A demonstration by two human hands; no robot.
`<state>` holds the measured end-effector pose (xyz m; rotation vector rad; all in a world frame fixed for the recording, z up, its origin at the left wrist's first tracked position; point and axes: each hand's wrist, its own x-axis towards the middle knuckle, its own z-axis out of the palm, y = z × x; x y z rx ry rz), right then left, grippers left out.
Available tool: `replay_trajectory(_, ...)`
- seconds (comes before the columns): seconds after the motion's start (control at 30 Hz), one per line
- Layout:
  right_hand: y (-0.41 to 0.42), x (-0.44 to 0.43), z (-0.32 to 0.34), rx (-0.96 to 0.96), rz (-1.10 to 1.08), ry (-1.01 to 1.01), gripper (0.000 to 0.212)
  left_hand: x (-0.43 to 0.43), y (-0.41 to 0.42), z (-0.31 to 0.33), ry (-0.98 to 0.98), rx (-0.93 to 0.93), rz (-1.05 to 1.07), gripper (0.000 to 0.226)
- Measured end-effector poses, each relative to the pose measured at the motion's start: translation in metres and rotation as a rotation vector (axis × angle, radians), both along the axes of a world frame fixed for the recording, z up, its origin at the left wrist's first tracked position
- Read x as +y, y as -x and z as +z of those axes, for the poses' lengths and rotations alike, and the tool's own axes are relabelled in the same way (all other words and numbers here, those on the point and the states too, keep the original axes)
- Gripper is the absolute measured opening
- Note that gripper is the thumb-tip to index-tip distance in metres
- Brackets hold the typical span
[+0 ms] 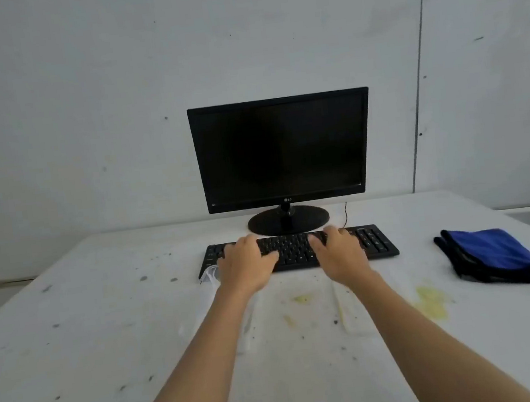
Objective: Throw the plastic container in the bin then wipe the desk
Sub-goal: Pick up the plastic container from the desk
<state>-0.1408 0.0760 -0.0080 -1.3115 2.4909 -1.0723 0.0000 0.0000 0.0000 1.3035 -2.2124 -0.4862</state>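
Note:
A clear plastic container (pixel 303 315) lies flat on the white desk (pixel 107 334) just in front of the keyboard, with yellow residue inside; my forearms cross over it and hide parts of it. My left hand (pixel 248 265) rests on the left half of the black keyboard (pixel 295 250), fingers spread and holding nothing. My right hand (pixel 339 255) rests the same way on the right half. A folded blue and black cloth (pixel 494 254) lies at the desk's right side, apart from both hands. A yellow stain (pixel 432 302) marks the desk between container and cloth. No bin is in view.
A black monitor (pixel 282 151) stands on its round base behind the keyboard, against a white wall. Small dark specks dot the desk. The desk's left edge runs diagonally at the far left and floor shows beyond it.

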Motion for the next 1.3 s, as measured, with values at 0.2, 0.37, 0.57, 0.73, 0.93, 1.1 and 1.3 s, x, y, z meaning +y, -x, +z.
replay_trajectory(0.2, -0.003, 0.033, -0.04, 0.146, -0.29, -0.5, 0.084, 0.028, -0.027, -0.027, -0.085, -0.349, 0.265, 0.1)
replay_trajectory(0.37, -0.002, 0.041, -0.043, 0.03, -0.363, -0.624, 0.103, 0.03, -0.042, -0.031, -0.257, -0.346, 0.415, 0.11)
replay_trajectory(0.57, 0.004, 0.042, -0.039, 0.101, -0.371, -0.595, 0.097, 0.017, -0.056, -0.029, -0.186, -0.326, 0.22, 0.115)
replay_trajectory(0.73, 0.002, 0.044, -0.02, 0.125, -0.339, -0.436, 0.107, 0.008, -0.077, -0.02, -0.18, -0.309, -0.061, 0.113)
replay_trajectory(0.93, -0.034, 0.013, 0.006, 0.309, 0.227, -0.289, 0.1, 0.002, -0.089, -0.014, -0.226, 0.228, 0.067, 0.09)
replay_trajectory(1.1, -0.078, -0.026, 0.014, 0.349, 0.601, -0.266, 0.093, -0.023, -0.093, -0.036, -0.495, 0.66, 0.507, 0.063)
replay_trajectory(1.3, -0.095, -0.057, 0.007, 0.155, 0.747, -0.491, 0.093, -0.041, -0.104, -0.055, -0.58, 0.654, 0.39, 0.024)
